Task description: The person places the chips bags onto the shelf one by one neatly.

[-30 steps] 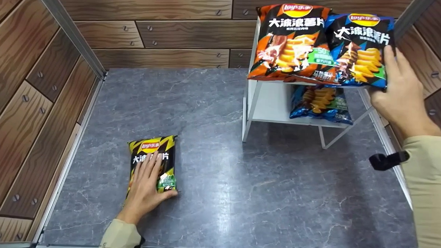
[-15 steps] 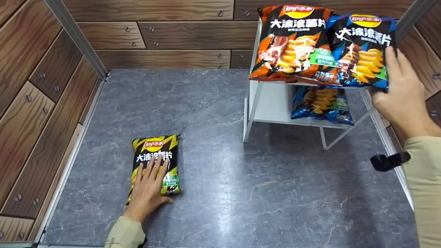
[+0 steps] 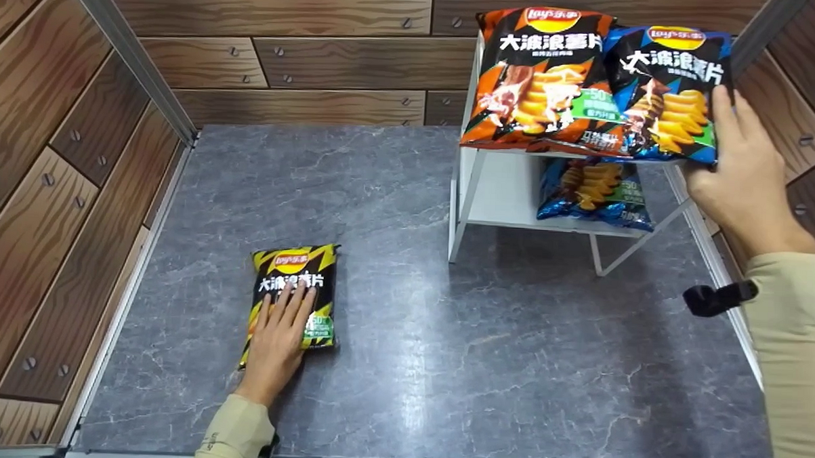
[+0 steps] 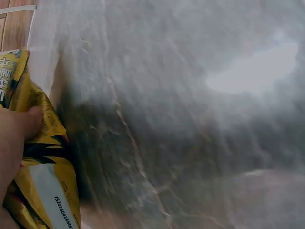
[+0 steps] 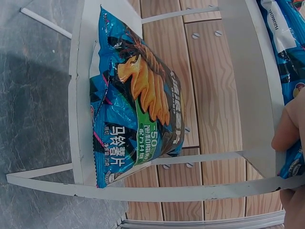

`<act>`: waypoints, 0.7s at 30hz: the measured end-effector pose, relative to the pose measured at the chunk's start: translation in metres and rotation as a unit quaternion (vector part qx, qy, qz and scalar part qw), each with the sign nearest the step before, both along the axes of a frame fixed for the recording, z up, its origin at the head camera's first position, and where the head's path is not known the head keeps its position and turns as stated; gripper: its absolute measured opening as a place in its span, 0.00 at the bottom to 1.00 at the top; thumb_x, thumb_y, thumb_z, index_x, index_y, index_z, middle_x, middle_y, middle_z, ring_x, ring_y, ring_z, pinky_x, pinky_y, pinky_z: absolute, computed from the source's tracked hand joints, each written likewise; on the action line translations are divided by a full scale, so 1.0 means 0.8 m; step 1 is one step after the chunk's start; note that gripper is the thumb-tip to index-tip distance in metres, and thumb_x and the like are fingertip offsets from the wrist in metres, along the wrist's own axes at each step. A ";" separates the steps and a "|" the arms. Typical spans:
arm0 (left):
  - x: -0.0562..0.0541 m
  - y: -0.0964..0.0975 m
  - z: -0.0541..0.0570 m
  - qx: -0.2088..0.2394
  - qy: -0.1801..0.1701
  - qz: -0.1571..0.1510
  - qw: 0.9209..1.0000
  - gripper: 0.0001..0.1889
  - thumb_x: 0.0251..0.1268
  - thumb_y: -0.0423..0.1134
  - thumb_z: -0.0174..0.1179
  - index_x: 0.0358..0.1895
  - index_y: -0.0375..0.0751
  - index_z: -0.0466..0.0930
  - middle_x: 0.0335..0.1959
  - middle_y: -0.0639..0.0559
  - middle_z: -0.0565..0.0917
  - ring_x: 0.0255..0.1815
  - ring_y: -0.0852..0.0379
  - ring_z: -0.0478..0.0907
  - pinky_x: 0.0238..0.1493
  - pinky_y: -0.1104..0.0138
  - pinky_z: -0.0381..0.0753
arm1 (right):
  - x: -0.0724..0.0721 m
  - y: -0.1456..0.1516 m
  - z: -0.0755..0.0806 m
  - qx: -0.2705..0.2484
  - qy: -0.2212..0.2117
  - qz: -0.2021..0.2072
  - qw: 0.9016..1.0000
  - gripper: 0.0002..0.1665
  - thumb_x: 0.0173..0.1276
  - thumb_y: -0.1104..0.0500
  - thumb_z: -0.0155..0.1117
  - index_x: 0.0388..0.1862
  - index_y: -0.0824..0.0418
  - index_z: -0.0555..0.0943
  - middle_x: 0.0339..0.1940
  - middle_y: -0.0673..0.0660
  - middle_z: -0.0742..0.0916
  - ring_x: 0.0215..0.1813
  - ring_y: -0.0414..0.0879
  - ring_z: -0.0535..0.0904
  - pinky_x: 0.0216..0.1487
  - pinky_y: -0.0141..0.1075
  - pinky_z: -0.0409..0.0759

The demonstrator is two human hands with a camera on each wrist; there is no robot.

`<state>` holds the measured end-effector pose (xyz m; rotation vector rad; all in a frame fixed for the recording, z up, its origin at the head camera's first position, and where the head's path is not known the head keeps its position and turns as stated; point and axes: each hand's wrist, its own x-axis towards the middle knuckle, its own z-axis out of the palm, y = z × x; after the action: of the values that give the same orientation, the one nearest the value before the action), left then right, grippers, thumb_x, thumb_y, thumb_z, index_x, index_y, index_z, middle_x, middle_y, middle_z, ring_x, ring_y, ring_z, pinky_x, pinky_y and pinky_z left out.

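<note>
My left hand (image 3: 276,346) lies over a yellow-and-black bag of potato chips (image 3: 318,260) on the grey floor panel, its fingers along the front. In the left wrist view the thumb (image 4: 33,121) presses into the bag's yellow side. My right hand (image 3: 748,180) rests against the right side of a blue-and-black chip bag (image 3: 677,76) on the white rack's upper level, fingers extended. An orange-and-black chip bag (image 3: 541,78) leans beside it. A second blue bag (image 5: 138,105) sits on the lower shelf, below my right hand.
The white two-level rack (image 3: 493,191) stands on thin legs at the right. Wood-patterned walls (image 3: 359,64) enclose the back and sides, with metal rails at the corners. Grey marbled surface (image 3: 404,324) extends between the yellow bag and the rack.
The yellow bag has shifted slightly right and away from me with my left hand. That hand's thumb, earlier spread outward, is tucked at the bag's side. My right hand stays in place.
</note>
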<state>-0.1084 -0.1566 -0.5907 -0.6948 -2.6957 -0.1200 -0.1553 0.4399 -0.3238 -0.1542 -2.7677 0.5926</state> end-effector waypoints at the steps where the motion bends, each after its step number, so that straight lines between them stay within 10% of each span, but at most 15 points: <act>1: -0.001 0.002 0.002 0.003 0.001 -0.003 1.000 0.52 0.41 0.26 0.74 0.76 0.41 0.60 0.77 0.43 0.64 0.77 0.41 0.60 0.77 0.44 0.57 | 0.000 0.000 0.000 -0.001 -0.001 0.000 1.000 0.59 0.51 0.68 0.50 0.83 0.48 0.41 0.83 0.61 0.51 0.77 0.75 0.52 0.69 0.75 0.52; 21: -0.008 0.049 0.030 0.122 0.024 -0.099 0.987 0.46 0.40 0.12 0.49 0.72 0.39 0.67 0.72 0.43 0.71 0.74 0.40 0.67 0.73 0.44 0.63 | 0.002 0.001 0.000 -0.006 -0.005 0.008 1.000 0.60 0.51 0.69 0.50 0.83 0.48 0.40 0.83 0.62 0.49 0.79 0.72 0.48 0.74 0.71 0.47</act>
<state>-0.1151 -0.1176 -0.5666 -0.8720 -2.5030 -0.4673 -0.1540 0.4411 -0.3236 -0.1384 -2.7772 0.6153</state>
